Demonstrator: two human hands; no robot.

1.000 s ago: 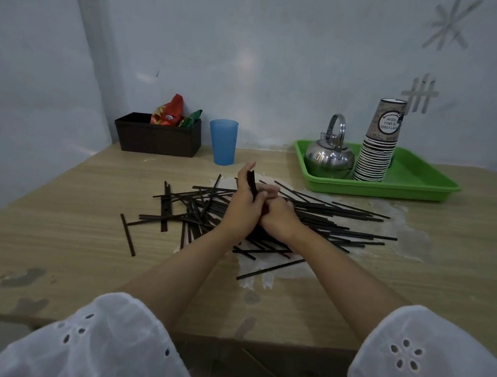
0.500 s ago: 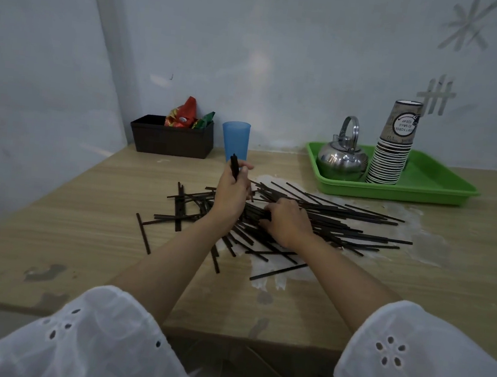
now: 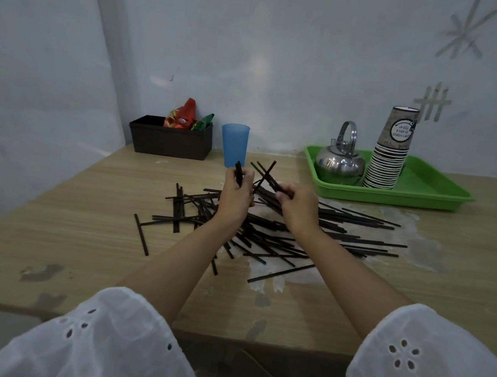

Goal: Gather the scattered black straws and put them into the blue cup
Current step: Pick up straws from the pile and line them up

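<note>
The wooden table (image 3: pixel 81 231) carries a loose heap of black straws (image 3: pixel 269 242), spread beneath and to both sides of the hands. The left hand (image 3: pixel 235 197) and right hand (image 3: pixel 299 208) hover close together above it. The blue cup (image 3: pixel 233 149) stands just beyond the left hand, with no straws showing in it. Gathering is the step in hand. The left hand's fingers curl round a small upright bunch (image 3: pixel 238 173), and the right pinches a few lifted straws (image 3: pixel 265 174). Next, I judge, those need passing into the left bunch with their ends squared.
</note>
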